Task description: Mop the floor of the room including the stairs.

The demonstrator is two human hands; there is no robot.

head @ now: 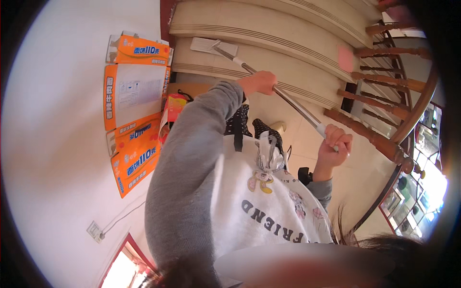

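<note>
My left hand (260, 82) is closed around the metal pole (297, 106) of a flat mop, partway along it. Near the pole's upper end, my right hand (335, 144) grips the light-coloured handle part, with a dark band on that wrist. The pole slants away to the upper left. Its flat, pale rectangular mop head (214, 46) rests on a beige stair step (281, 64), close to the wall side. The underside of the mop head is hidden. A white apron with printed figures and letters covers my front.
Curved stairs rise ahead, with a wooden baluster railing (374, 138) at right. Flattened orange cardboard (138, 167) lies against the white wall at left. Beside it is a red and yellow package (174, 104). A wall socket (94, 231) holds a plugged-in cord.
</note>
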